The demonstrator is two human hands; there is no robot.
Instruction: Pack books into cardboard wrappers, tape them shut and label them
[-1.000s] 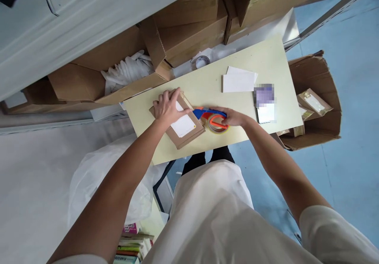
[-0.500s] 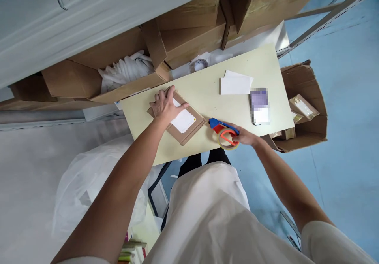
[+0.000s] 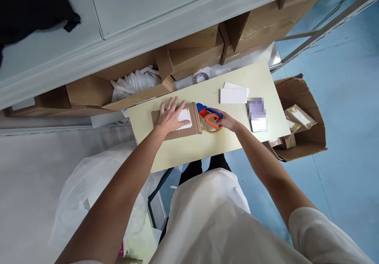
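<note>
A flat brown cardboard parcel (image 3: 194, 126) lies on the pale yellow table, with a white label (image 3: 186, 117) on its top. Spread across parcel and label, my left hand (image 3: 171, 117) presses down with its fingers apart. My right hand (image 3: 226, 120) grips a blue and red tape dispenser (image 3: 209, 115) loaded with a roll of tape. The dispenser's blue front end is at the parcel's right edge; whether tape is stuck there I cannot make out.
White cards (image 3: 233, 95) and a pixelated purple-and-white item (image 3: 257, 114) lie on the table's right side. An open carton (image 3: 314, 133) with several parcels stands beyond it. Behind the table are cardboard boxes (image 3: 195, 56), one holding white wrapping (image 3: 137, 83), and a tape roll (image 3: 202, 77).
The parcel has turned so that its right edge faces the dispenser. My right hand has brought the dispenser left, up to that edge. My left hand stays on the parcel.
</note>
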